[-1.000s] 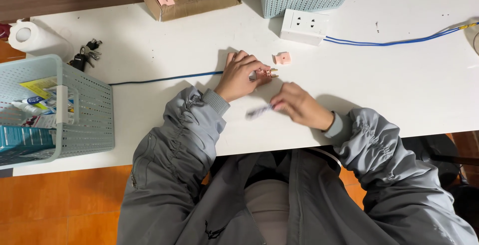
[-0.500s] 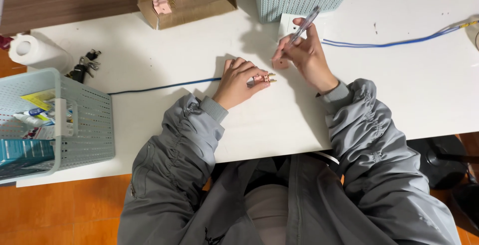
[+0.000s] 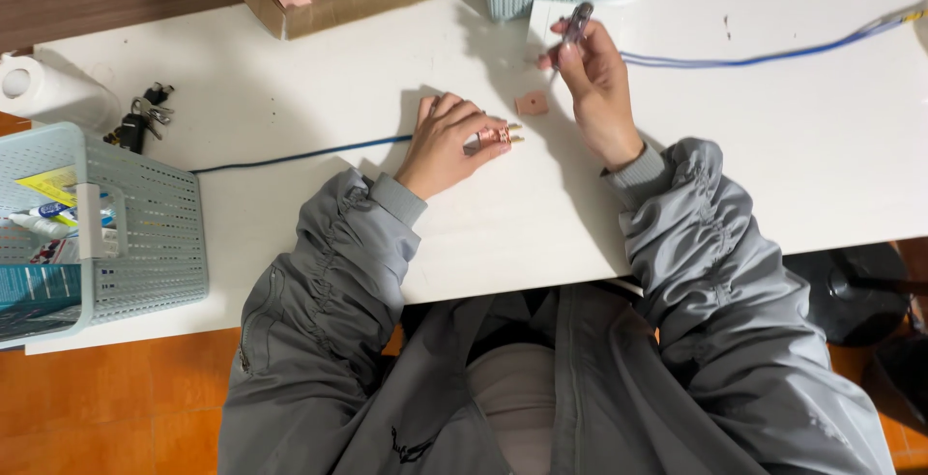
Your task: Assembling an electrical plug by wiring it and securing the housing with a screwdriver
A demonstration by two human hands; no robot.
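1. My sleeves (image 3: 677, 243) are plain grey.
2. The table (image 3: 822, 166) is white.
3. The cable (image 3: 290, 157) is blue.
4. The small plug (image 3: 495, 135) is pink.
5. The basket (image 3: 145, 233) is pale blue lattice.

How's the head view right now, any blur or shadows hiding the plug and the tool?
Head view: sharp and evenly lit; soft shadows fall left of both hands. The plug under the left hand is clear; the tool in the right hand is slightly blurred.
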